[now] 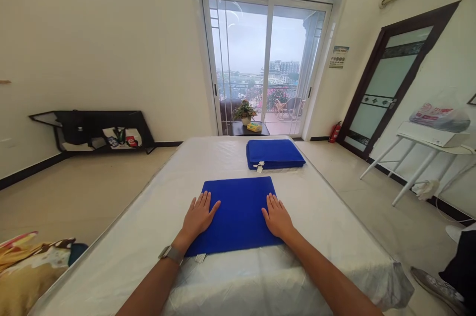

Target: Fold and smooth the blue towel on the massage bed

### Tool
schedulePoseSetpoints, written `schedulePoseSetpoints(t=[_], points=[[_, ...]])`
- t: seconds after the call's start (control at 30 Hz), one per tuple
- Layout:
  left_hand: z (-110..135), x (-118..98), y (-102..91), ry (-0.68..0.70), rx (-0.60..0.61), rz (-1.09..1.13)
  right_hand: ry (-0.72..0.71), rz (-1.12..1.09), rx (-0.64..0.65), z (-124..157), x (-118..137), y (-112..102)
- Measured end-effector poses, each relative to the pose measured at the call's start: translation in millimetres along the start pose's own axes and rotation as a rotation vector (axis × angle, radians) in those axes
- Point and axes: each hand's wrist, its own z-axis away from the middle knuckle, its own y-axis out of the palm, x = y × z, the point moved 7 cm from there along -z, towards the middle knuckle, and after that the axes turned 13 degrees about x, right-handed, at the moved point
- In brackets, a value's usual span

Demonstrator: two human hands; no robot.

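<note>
A flat blue fabric piece (238,217), folded into a rough rectangle, lies on the plastic-covered mattress (320,236) in front of me. My left hand (199,214) rests flat on its left edge, fingers stretched out and thumb apart. On the right edge lies my right hand (277,216), also flat with the fingers extended. A white tag (200,258) sticks out at the near left edge of the fabric. Farther back, to the right, sits a stack of folded blue fabric (275,153) with white tags at its near left side.
Patterned cloth (40,261) is heaped at the lower left. A black-framed rack (104,130) stands by the left wall. At the right are a white table (427,140) with a plastic bag and a person's shoe (439,288). A potted plant (244,111) stands beyond the mattress.
</note>
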Motion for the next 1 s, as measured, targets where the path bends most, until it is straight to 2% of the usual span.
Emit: schedulePoseSetpoints(t=[0.07,0.13,0.2,0.3,0.37,0.4,0.47,0.53,0.63,0.73,0.9,1.0], points=[[0.5,-8.3,-6.4,0.039,-0.028,-0.023,-0.004,-0.018,-0.008,0.7,-0.7,2.1],[0.0,-30.9,-13.3,0.089,-0.021,0.004,-0.009,-0.03,-0.022,-0.2,-0.8,2.7],[-0.2,-72.2,-19.1,0.178,0.02,0.065,-0.011,-0.042,-0.04,-1.1,-1.4,3.3],[3.1,-156.6,-27.2,0.391,0.048,0.133,-0.029,-0.042,-0.064,-0.9,-3.1,5.8],[5.6,-204.7,-30.8,0.509,0.036,0.165,-0.061,-0.029,-0.069,0.0,-3.6,8.5],[5.7,-221.0,-30.7,0.539,0.039,0.184,-0.075,-0.023,-0.07,0.5,-3.9,9.6],[4.5,-236.3,-27.1,0.555,0.065,0.22,-0.085,-0.018,-0.074,1.2,-4.4,10.3],[4.0,-231.4,-20.9,0.533,0.094,0.234,-0.072,-0.019,-0.078,1.6,-4.0,8.4],[9.9,-199.6,-11.8,0.484,0.106,0.199,-0.035,-0.034,-0.071,2.6,-1.6,2.6],[21.0,-147.5,-1.8,0.396,0.119,0.149,-0.009,-0.055,-0.047,4.4,0.4,-1.0],[43.5,-38.3,16.3,0.163,0.09,0.038,-0.006,-0.069,-0.02,4.4,0.3,-0.2],[54.6,-1.1,23.2,0.108,0.067,0.007,-0.026,-0.082,-0.082,9.6,3.9,-19.6]])
